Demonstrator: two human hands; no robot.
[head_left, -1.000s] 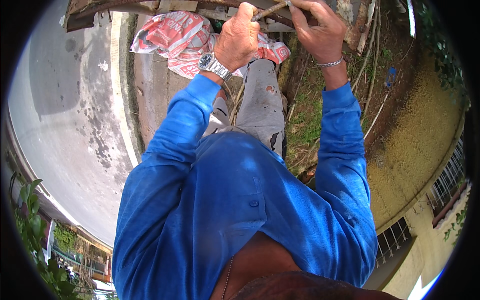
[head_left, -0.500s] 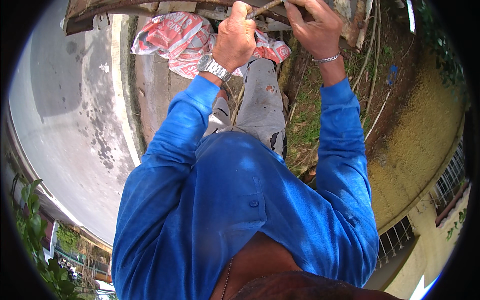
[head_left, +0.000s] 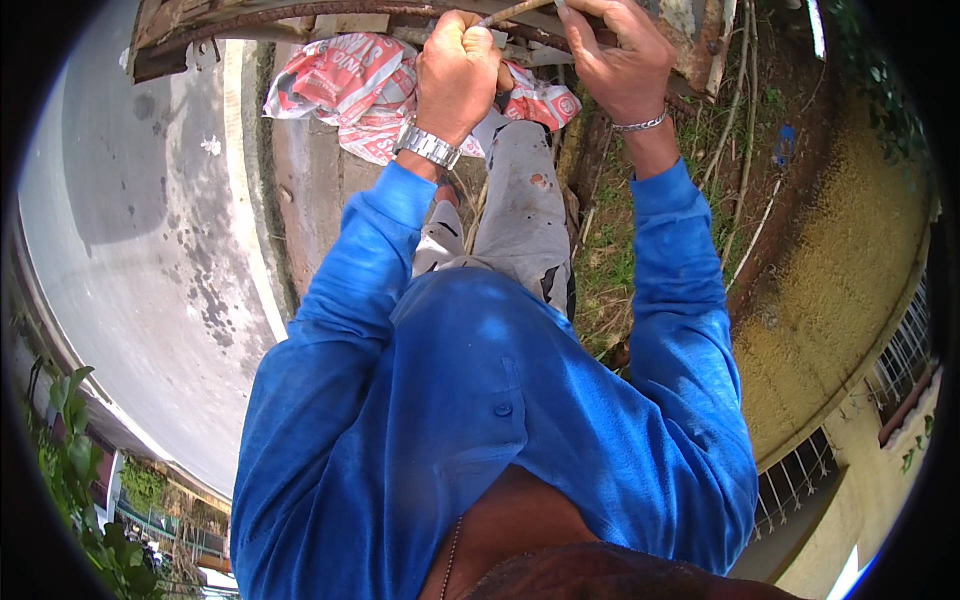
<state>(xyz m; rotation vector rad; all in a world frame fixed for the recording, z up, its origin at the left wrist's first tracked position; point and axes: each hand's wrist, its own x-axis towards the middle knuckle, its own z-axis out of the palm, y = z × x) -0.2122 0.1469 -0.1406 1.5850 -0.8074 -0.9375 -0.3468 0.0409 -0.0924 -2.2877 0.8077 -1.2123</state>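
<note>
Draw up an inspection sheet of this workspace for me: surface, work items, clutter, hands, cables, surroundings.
Surface: rusty frame across the top, partly cut off by the picture's edge; concrete strip and grassy soil below.
Work items: thin brown stick, slanting up toward the right.
Clutter: crumpled red-and-white plastic sack on the concrete; long dry stems on the soil.
Hands: left hand closed on the stick; right hand near its upper end, contact unclear.
Cables: nothing seen.
Surroundings: grey pavement left; rough yellowish wall right; green leaves lower left.
</note>
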